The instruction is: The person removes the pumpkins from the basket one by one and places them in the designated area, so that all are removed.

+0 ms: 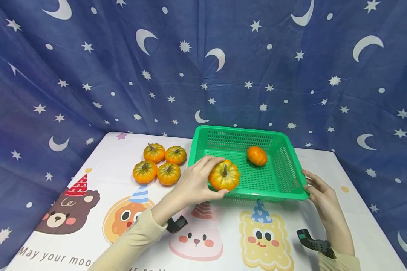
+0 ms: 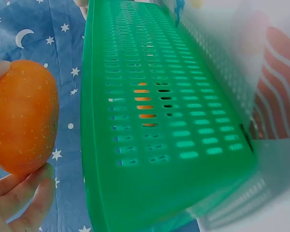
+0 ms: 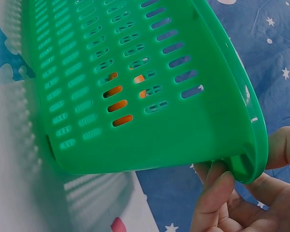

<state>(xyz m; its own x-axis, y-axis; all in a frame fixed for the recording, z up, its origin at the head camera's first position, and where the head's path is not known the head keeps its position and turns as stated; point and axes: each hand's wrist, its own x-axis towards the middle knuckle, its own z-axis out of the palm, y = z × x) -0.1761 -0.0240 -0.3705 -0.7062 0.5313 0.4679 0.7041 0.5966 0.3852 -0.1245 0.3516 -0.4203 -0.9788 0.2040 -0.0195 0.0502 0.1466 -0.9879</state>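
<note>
My left hand [image 1: 197, 181] holds a small orange-yellow pumpkin [image 1: 224, 176] between thumb and fingers, above the near left part of a green plastic basket [image 1: 271, 195]. In the left wrist view the fingers curl around the side of this pumpkin [image 2: 26, 118], beside the basket's rim. My right hand [image 1: 325, 199] grips the basket's right rim near its front corner; the right wrist view has thumb and fingers [image 3: 215, 193] pinching the rim. Inside the basket another orange pumpkin [image 1: 257, 156] lies on its side towards the back right. It shows through the slots in both wrist views.
Several small pumpkins [image 1: 169, 174] stand in a cluster on the table, left of the basket. The white tablecloth [image 1: 320, 160] carries printed cartoon figures. Behind the table hangs a blue curtain [image 1: 176, 101] with moons and stars.
</note>
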